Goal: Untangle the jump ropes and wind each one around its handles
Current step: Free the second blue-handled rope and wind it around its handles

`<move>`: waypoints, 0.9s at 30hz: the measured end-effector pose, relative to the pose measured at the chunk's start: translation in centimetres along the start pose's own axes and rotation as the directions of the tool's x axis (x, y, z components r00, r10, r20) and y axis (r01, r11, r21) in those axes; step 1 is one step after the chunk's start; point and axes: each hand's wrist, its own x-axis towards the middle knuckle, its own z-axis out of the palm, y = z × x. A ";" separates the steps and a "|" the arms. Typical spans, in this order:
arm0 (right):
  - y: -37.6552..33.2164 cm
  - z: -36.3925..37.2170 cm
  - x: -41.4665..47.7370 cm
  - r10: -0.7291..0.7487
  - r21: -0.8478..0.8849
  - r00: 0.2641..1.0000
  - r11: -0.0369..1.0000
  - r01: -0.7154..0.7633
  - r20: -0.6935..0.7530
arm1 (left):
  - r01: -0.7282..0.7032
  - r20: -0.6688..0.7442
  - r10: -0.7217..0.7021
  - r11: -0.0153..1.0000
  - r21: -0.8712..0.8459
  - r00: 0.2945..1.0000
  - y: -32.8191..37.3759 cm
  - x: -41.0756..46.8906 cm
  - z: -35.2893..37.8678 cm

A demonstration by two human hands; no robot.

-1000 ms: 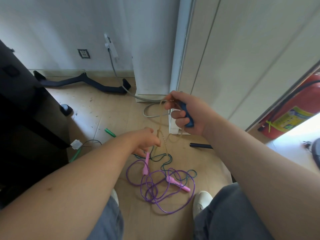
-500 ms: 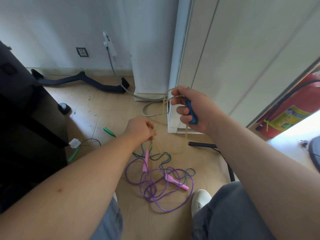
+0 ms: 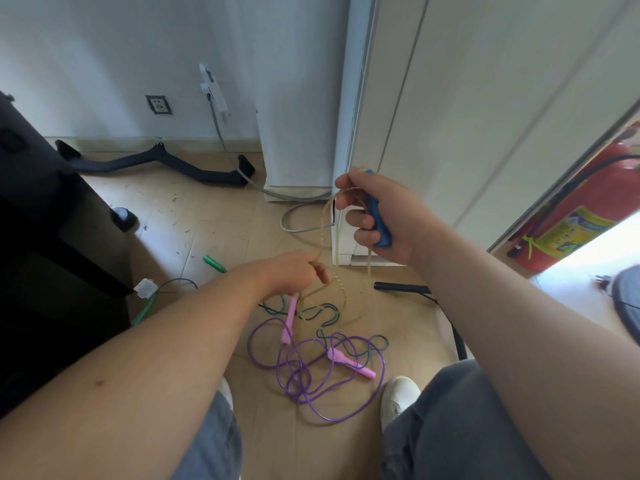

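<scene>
My right hand (image 3: 381,216) grips a blue handle (image 3: 377,220) upright above the floor. A clear yellowish rope (image 3: 323,233) loops off the top of that handle and hangs down. My left hand (image 3: 294,271) pinches this rope lower down, just above the floor pile. Below lies a purple rope (image 3: 311,382) with two pink handles (image 3: 289,320) (image 3: 349,362), tangled with a dark teal rope (image 3: 325,313). A green handle (image 3: 214,263) lies to the left on the floor, and a black handle (image 3: 401,287) lies to the right.
Black furniture (image 3: 52,237) fills the left side. A white unit (image 3: 301,133) with a grey hose (image 3: 298,226) stands ahead. A red fire extinguisher (image 3: 585,209) leans at the right. My white shoe (image 3: 398,396) is beside the purple rope.
My right hand has lifted a little and tilted the blue handle more upright. My left hand has slid along the clear rope and sits slightly further right.
</scene>
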 end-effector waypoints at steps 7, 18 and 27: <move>-0.3 -0.7 0.0 -0.016 0.067 1.000 0.998 0.018 -0.025 | 0.036 0.270 0.033 0.969 -0.245 0.962 0.3 -0.5 -0.1; 0.8 -1.9 1.0 -0.055 -0.333 0.941 0.941 -0.063 -0.333 | -0.096 -0.537 -0.032 0.974 -0.207 0.843 -0.3 0.2 -1.9; 2.7 -1.3 1.8 0.009 -0.670 1.000 0.742 -0.018 -0.017 | -0.388 -0.395 0.086 0.468 -0.794 0.914 4.2 -2.3 -3.2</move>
